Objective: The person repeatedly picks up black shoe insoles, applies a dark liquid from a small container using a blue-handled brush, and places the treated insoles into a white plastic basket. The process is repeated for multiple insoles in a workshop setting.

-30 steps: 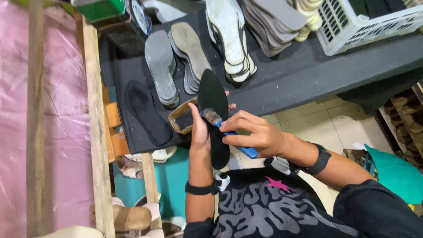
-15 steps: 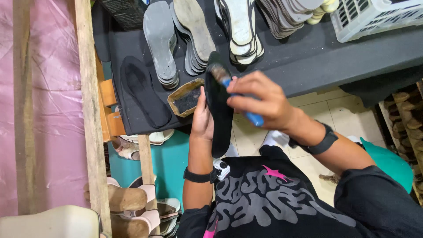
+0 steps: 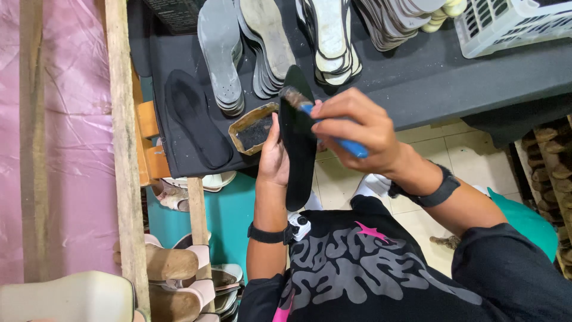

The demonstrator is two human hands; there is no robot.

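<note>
Across the top of the view one dark table (image 3: 453, 77) is running from side to side, and one wooden post (image 3: 122, 149) is standing at its left end against pink sheeting (image 3: 65, 119). One white basket (image 3: 506, 24) is sitting at the table's far right corner. Four stacks of grey and pale insoles (image 3: 220, 53) are lying in a row along the table, and one single black insole (image 3: 193, 119) is lying flat beside the leftmost stack. Just right of it, one small rectangular tin (image 3: 253, 128) with dark contents is resting near the table's edge.

One black insole (image 3: 298, 143) is being held upright over the table's edge, just in front of the person's chest. The left hand (image 3: 274, 158) is gripping it from behind, fingers curled shut on its edge. The right hand (image 3: 357, 128) is clamping its fingers tight around one blue-handled brush (image 3: 325, 122), whose bristles are touching the upper part of the held insole.
</note>
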